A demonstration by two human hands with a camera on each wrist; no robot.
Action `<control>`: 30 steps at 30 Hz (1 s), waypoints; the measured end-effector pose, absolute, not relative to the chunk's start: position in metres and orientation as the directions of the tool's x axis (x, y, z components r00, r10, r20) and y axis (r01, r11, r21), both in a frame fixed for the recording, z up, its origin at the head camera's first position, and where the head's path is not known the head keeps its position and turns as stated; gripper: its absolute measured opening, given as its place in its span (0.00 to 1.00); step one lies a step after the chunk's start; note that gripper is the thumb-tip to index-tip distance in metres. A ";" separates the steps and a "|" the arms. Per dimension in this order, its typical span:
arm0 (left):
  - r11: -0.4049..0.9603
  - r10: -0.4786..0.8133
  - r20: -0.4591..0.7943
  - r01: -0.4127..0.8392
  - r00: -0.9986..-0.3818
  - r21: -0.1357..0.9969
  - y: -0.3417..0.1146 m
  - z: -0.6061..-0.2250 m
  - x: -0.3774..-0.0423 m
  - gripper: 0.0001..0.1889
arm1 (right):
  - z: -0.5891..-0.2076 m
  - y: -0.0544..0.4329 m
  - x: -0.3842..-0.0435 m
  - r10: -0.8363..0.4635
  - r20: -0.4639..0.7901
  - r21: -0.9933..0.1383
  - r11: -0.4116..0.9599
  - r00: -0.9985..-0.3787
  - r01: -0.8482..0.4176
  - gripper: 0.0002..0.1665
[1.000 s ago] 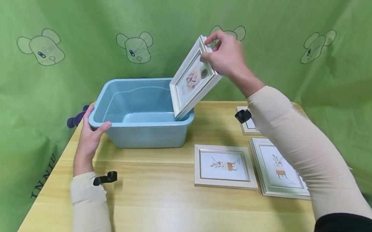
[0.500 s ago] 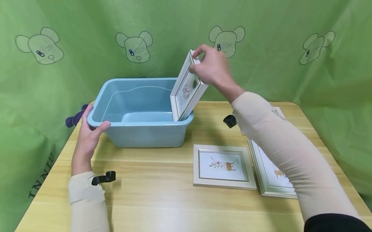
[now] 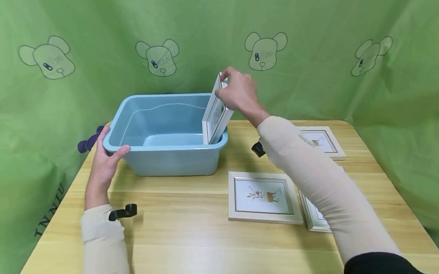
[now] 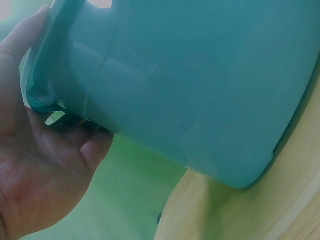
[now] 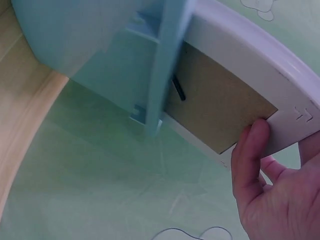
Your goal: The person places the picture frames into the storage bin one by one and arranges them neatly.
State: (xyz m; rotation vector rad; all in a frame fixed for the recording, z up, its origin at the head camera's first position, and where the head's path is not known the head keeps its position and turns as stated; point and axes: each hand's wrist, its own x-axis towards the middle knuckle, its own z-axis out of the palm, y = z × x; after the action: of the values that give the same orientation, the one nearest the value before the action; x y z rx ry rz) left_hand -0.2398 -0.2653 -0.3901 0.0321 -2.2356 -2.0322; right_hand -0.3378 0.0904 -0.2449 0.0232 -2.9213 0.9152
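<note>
A light blue plastic tub stands at the back of the table. My left hand grips its left rim at the near corner, thumb over the edge and fingers under it, as the left wrist view also shows. At the tub's right end, my right hand pinches the upper edge of a white picture frame. The frame is tilted, its lower part inside the tub. In the right wrist view its brown backing board faces the camera, and the tub's rim crosses in front of it.
Right of the tub lie a cream picture frame, another frame partly under my right sleeve, and a third farther back. A green curtain hangs behind the wooden table. A dark purple object sits left of the tub.
My right hand has moved left and down, lowering the picture frame farther into the tub and more upright. My left hand keeps its grip on the rim.
</note>
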 end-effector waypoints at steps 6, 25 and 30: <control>0.105 -0.093 0.075 0.066 -0.993 0.992 -0.266 -0.391 -0.240 0.47 | -0.257 0.086 -0.340 0.026 0.059 -0.588 0.809 -0.998 -0.014 0.28; 0.101 -0.094 0.079 0.070 -0.992 0.992 -0.267 -0.392 -0.242 0.48 | -0.277 0.075 -0.341 -0.027 0.007 -0.548 0.836 -1.000 -0.026 0.28; 0.102 -0.093 0.075 0.065 -0.993 0.993 -0.268 -0.392 -0.242 0.48 | -0.281 0.075 -0.341 -0.045 0.001 -0.533 0.845 -0.999 -0.039 0.28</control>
State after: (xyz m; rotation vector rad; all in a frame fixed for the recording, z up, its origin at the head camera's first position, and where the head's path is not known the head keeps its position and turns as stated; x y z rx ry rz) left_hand -0.2422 -0.2682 -0.3921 0.0287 -2.2411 -2.0284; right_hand -0.3408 0.0745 -0.2811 0.0685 -3.0287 0.8742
